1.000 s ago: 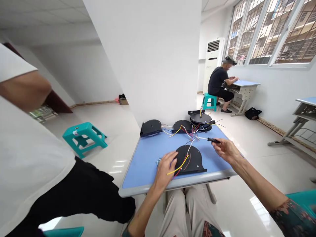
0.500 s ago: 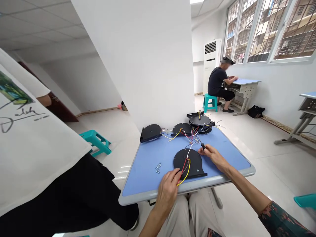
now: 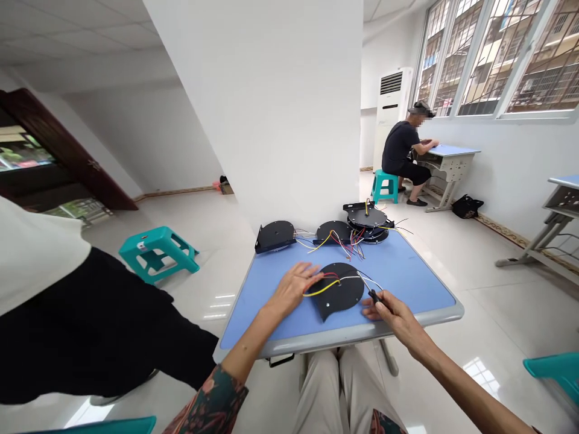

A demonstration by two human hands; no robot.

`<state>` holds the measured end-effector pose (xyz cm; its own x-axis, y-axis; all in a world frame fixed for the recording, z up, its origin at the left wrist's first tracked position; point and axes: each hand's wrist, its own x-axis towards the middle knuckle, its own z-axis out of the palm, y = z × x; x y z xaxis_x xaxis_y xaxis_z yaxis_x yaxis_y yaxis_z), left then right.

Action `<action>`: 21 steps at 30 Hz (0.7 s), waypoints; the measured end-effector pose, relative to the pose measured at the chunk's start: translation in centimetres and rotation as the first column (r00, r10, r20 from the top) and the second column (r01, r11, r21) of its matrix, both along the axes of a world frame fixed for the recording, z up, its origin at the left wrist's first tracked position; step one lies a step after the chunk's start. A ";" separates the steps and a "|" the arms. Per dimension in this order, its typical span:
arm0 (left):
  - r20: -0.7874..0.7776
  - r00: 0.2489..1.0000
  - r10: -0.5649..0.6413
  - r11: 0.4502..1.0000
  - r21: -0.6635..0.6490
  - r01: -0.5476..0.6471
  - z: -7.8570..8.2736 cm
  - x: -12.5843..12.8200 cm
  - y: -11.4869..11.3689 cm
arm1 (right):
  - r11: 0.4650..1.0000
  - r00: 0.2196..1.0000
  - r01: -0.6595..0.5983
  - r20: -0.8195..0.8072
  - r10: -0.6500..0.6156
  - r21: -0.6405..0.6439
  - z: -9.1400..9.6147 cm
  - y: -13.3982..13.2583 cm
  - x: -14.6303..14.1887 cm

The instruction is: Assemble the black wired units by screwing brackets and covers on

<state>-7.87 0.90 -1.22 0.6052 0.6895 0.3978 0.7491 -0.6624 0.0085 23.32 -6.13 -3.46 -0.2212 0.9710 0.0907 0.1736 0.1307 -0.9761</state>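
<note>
A round black plate with a pointed corner lies on the blue table, a screw in it near that corner. Red, yellow and white wires come out of its middle. My left hand rests at the plate's left edge, fingers stretched out over the red and yellow wires. At the right of the plate, my right hand is closed around the black handle of a screwdriver. The screwdriver's thin shaft points up and left, near the white wire; where its tip ends is hard to make out.
Along the table's far edge lie more black plates with loose wires, some stacked at the right. A white pillar stands behind. To the left are a person in black trousers and a green stool; another person sits farther back.
The plate has turned clockwise, its corner swinging from lower right to the bottom. My left hand moved up to its left edge, and the screwdriver came lower. The screws are now hidden.
</note>
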 end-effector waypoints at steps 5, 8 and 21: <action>0.276 0.864 0.420 0.870 0.150 -0.471 0.7 -0.3 -0.2 | 0.997 0.997 0.067 0.032 -0.068 0.035 1.0 0.5 0.9; 0.385 0.748 0.540 0.794 0.062 -0.605 -0.2 1.1 -3.8 | 0.993 0.987 0.097 0.119 -0.104 0.061 0.8 2.5 1.5; 0.125 0.759 0.639 0.763 -0.226 -0.606 -1.7 5.3 -5.0 | 0.994 0.988 0.107 -0.109 -0.108 -0.019 1.1 5.6 0.1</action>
<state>-2.57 -4.05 -2.88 -0.0536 0.9510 0.3044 0.9676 -0.0258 0.2512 23.38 -0.48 -2.33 -0.1046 0.9899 0.0962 0.0775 0.1046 -0.9915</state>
